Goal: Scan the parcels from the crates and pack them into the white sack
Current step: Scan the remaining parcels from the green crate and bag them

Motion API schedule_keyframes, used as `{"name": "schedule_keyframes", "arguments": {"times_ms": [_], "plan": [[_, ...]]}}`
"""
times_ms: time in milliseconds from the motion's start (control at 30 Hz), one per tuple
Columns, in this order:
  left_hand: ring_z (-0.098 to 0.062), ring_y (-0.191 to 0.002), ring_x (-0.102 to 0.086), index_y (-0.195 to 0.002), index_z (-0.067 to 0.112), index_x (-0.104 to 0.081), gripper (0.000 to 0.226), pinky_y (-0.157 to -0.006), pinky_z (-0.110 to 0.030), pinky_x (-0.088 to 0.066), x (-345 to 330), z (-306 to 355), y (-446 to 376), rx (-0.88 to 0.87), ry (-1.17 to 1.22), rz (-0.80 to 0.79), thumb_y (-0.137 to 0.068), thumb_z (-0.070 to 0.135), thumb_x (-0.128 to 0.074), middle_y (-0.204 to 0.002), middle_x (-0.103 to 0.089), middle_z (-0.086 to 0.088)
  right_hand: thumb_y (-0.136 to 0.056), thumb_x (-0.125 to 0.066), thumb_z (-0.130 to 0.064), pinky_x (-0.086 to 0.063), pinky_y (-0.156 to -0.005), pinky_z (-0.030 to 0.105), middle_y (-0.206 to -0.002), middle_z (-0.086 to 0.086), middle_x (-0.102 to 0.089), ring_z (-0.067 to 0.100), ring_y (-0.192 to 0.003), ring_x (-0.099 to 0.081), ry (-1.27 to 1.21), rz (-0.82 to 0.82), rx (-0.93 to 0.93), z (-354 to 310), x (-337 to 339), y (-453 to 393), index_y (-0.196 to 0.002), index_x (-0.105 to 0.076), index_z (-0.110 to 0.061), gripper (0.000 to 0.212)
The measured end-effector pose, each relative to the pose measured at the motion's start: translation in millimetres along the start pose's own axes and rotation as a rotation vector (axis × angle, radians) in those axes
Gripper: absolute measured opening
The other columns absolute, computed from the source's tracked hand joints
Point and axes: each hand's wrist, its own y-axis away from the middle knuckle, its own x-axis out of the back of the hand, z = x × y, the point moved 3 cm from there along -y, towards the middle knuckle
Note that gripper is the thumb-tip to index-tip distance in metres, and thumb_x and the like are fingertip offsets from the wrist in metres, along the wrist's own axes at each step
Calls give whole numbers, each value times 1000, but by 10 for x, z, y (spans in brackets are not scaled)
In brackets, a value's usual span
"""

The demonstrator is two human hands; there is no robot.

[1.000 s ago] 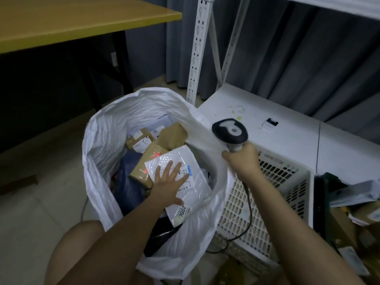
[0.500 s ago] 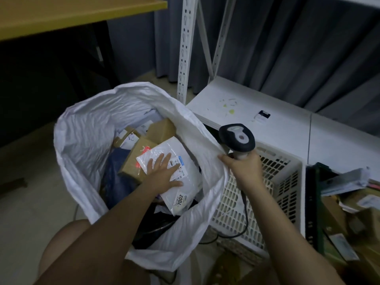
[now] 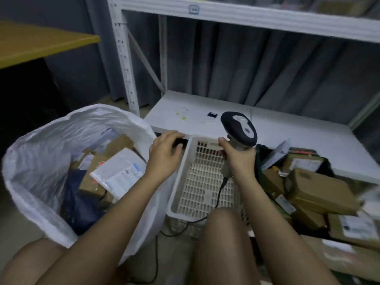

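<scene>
A dim storeroom: grey curtains hang behind a white metal rack whose low shelf crosses the middle of the frame, and a yellow worktop juts in at the upper left. There is only the head view. The white sack stands open at the left, already holding brown boxes and, on top, a white padded parcel lying aslant. At centre sits a white slotted crate, which shows no parcel inside — only its perforated floor and the scanner's cable. The remaining parcels are heaped in a dark crate at the right of the frame, the nearest brown box with its long axis running from upper left to lower right. The coming pick, as I judge it, turns on this: that heap lies to the right of both hands, nearer the right hand, which is occupied — its fingers are wrapped round the handle of the barcode scanner, head raised above the crate's far rim. The left hand hovers at the gap between sack and white crate, fingers loosely bent and holding nothing; whether it touches the crate's rim cannot be told. It would have to cross over the white crate to reach the heap.
</scene>
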Motion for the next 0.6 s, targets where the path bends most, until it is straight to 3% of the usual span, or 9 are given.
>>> {"name": "schedule_keyframes", "arguments": {"times_ms": [67, 267, 433, 533, 600], "plan": [[-23, -124, -46, -122, 14, -60, 29, -105, -38, -36, -311, 360, -86, -45, 26, -73, -94, 13, -54, -131, -54, -5, -82, -78, -15, -56, -63, 22, -72, -4, -71, 7, -69, -67, 12, 50, 0, -45, 429, -32, -87, -66, -15, 13], [-21, -124, -44, -126, 19, -56, 32, -103, -36, -37, -1445, 1190, -139, -109, 64, -279, -95, 18, -53, -133, -51, -1, -81, -77, -10, -48, -49, 17, -74, 5, -67, 3, -50, -62, 32, 232, -92, 130, 1706, -14, -99, -65, -3, 22], [-25, -125, -45, -130, 16, -52, 36, -103, -42, -41, -2368, 1507, -200, -95, 42, -435, -95, 25, -54, -135, -51, -6, -83, -76, -11, -47, -44, 19, -69, 5, -65, 7, -47, -60, -28, 404, -223, 381, 2536, -116, -85, -62, -9, 14], [-25, -123, -47, -132, 13, -50, 41, -99, -38, -43, -2839, 1547, -325, -43, 45, -464, -95, 29, -55, -134, -52, -9, -84, -74, -9, -50, -52, 24, -74, 7, -66, 13, -55, -61, -25, 451, -221, 481, 2807, -352, -82, -62, -10, 12], [-26, -119, -50, -133, 11, -49, 43, -95, -37, -45, -3139, 1514, -428, 8, 42, -484, -94, 29, -56, -133, -52, -10, -83, -74, -11, -52, -65, 31, -81, 10, -68, 19, -68, -63, -31, 475, -230, 556, 2877, -561, -91, -64, -6, 14]]}}
